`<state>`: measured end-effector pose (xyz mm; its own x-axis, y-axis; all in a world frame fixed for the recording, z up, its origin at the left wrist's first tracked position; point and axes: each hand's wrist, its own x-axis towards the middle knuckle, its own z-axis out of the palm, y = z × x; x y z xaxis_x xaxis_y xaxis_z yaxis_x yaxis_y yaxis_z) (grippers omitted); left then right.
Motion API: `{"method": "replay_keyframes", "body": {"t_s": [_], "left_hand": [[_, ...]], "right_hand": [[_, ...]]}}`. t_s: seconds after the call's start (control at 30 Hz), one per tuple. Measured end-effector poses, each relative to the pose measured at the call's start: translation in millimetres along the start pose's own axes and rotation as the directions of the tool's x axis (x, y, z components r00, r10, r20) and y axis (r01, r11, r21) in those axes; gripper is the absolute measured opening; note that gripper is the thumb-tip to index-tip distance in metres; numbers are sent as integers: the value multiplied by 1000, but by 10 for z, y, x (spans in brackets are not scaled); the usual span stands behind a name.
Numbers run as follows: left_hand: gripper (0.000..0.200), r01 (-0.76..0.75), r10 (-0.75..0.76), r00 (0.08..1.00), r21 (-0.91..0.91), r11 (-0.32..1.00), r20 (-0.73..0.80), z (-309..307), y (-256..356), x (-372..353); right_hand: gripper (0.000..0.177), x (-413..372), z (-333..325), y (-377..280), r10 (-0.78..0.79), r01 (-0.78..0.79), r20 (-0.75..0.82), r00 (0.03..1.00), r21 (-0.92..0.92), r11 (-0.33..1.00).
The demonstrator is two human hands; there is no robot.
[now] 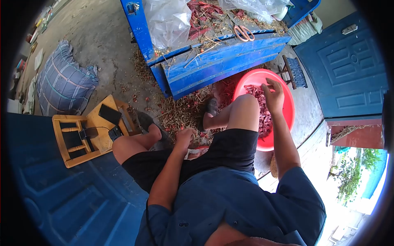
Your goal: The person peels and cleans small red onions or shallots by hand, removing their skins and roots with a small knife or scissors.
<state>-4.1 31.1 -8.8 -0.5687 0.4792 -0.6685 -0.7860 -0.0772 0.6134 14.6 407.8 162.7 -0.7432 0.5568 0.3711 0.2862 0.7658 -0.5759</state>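
My left hand [185, 137] is closed in front of my lap, above stems scattered on the floor. Whatever its fingers hold, if anything, is too small to make out. Over the red basin [288, 107] at my right side, my right hand [273, 95] has its fingers apart and nothing visible in them. Dark red dried chili peppers [266, 123] lie in the basin, partly hidden by my right knee and forearm. Dry stems [180, 110] with bits of red cover the floor between my feet.
Ahead stands a blue truck-bed-like bin [221, 65] with more dried peppers [201, 16], plastic bags [168, 24] and orange-handled scissors [244, 33]. A wooden chair [95, 127] holding a phone and a stuffed plaid sack [65, 82] are left. A small stool [294, 71] stands behind the basin.
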Motion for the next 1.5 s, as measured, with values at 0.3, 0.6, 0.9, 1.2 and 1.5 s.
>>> {"method": "replay_keyframes", "body": {"t_s": [0.3, 0.6, 0.9, 1.2, 1.5], "left_hand": [[13, -17, 13, 992, -33, 999, -128, -211, 106, -183], [17, -77, 62, 988, -97, 992, -143, -328, 85, -161], [12, -47, 43, 995, -46, 998, -87, -250, 37, -58], [10, -100, 102, 984, 22, 995, -147, -265, -30, -125], [16, -168, 131, 976, -214, 962, -175, -668, -59, -75]], "right_hand": [[25, 1173, 1534, -1699, -559, 534, 156, 815, 175, 827], [28, 1471, 1669, -1683, -605, 670, 409, 683, -21, 742], [10, 73, 882, -1703, -225, -338, 505, 833, 787, 516], [13, -1834, 1684, -993, -277, -802, 958, -76, 107, 587], [16, -1964, 1627, -1364, -523, -437, 787, 327, 617, 655]]}}
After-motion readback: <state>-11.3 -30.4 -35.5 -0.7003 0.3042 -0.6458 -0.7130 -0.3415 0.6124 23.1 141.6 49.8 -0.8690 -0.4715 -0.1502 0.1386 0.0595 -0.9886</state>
